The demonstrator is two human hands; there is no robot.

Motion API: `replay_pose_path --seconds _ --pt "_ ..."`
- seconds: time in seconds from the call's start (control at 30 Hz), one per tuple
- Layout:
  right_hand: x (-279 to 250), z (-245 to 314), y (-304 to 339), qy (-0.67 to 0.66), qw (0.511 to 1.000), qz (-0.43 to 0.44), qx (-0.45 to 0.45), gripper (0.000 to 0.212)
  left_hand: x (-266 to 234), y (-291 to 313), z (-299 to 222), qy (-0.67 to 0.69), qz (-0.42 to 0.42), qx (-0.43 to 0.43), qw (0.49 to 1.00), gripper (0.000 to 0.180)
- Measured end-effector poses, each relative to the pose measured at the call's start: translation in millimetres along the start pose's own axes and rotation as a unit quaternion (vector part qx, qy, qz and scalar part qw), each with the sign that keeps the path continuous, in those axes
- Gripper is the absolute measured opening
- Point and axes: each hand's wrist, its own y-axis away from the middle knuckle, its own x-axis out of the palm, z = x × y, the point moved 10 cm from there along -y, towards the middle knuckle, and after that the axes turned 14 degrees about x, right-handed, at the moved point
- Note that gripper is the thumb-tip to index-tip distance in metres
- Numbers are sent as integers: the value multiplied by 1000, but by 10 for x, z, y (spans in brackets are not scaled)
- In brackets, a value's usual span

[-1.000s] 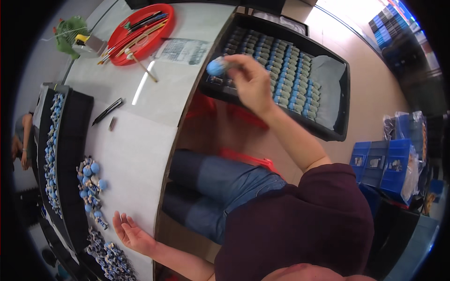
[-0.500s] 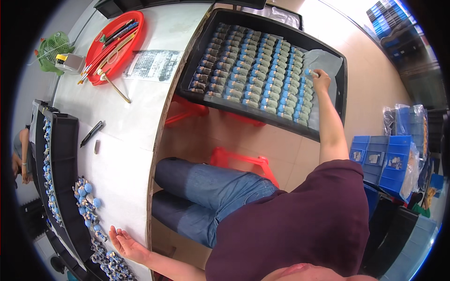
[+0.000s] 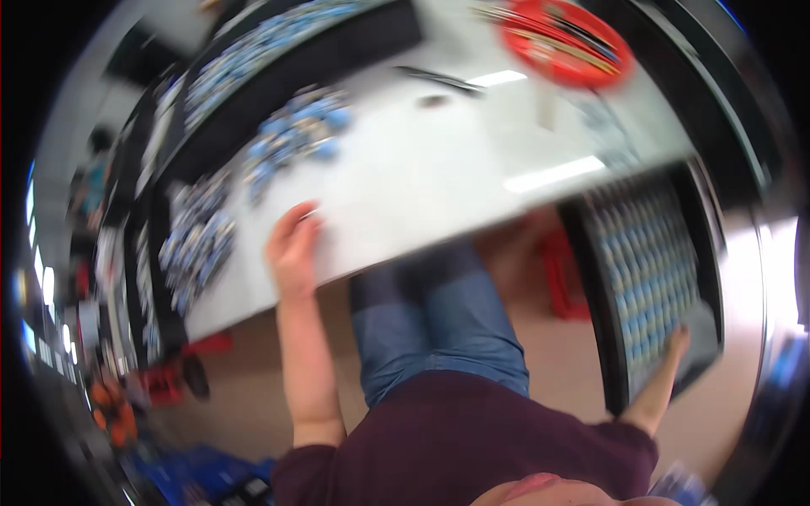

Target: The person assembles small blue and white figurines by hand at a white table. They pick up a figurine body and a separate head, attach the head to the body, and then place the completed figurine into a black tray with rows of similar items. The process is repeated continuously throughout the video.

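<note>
Above the white table (image 3: 405, 202), my left hand (image 3: 292, 253) is raised near the front edge, its fingers loosely bent and apart; I make out nothing in it. Close by lie a loose group of small figurines with round blue parts (image 3: 295, 131) and a denser pile of darker blue-grey figurines (image 3: 198, 240). At the far right my right hand (image 3: 677, 340) is over the near end of a black tray (image 3: 601, 329) filled with rows of small blue-and-grey figurines (image 3: 645, 261). Motion blur hides its fingers, and whether it holds anything cannot be told.
A red oval dish (image 3: 620, 72) with brushes and pens stands at the table's back right. A dark pen (image 3: 443, 80) lies left of it. Along the back left runs a black bin (image 3: 295, 72) with more figurines. A red stool (image 3: 561, 274) stands beneath the table's right part.
My view has swung left toward the table and is smeared. My left hand has lifted beside the figurine piles. My right hand stays at the tray; the small figurine at its fingertips is no longer discernible.
</note>
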Motion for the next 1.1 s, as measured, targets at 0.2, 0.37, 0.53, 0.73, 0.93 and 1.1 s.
replay_pose_path --seconds 0.2,0.37,0.53,0.73,0.93,1.1 --pt "-767 1752 833 -212 949 -159 -172 39 69 30 -102 -2 46 11 999 19" --pt "-1188 3835 3037 -433 817 23 -381 30 44 -187 -348 -147 96 107 979 18" --pt "-920 4883 4863 -466 669 272 -511 33 -372 -865 -613 -472 -2 296 831 25" --pt "-555 5360 6378 -386 574 443 -570 27 -805 -1085 -334 -499 43 119 857 43" --pt "-179 5481 6866 -361 561 550 -503 41 -367 -470 -196 -49 71 12 996 47" --pt "-41 5506 6900 -369 558 550 -500 45 4 -101 -12 82 84 -61 991 44"
